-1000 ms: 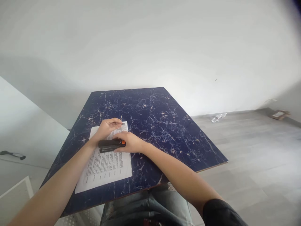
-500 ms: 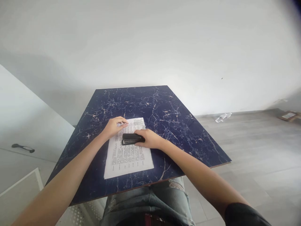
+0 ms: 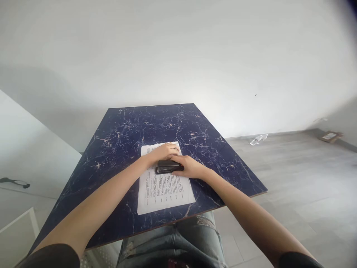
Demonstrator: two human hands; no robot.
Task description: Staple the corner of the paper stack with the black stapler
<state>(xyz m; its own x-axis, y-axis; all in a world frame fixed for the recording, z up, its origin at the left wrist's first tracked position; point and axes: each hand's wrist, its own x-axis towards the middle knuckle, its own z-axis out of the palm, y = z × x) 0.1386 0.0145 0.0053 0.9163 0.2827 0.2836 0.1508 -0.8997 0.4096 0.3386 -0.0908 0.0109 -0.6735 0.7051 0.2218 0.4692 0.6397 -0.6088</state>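
Note:
A printed white sheet of paper lies on a dark blue marbled table. A black stapler rests across the upper part of the sheet. My right hand is wrapped round the stapler's right end. My left hand lies on the top of the paper just behind the stapler, fingers curled down onto the sheet and pressing it flat.
A white wall stands behind the table. A white cabinet with a dark handle is at the left. On the grey floor at the right lie a clear plastic bottle and a cardboard piece. My jeans-clad lap is under the near edge.
The paper and stapler have slid to the right across the table with both hands on them. My left hand has come closer to the stapler.

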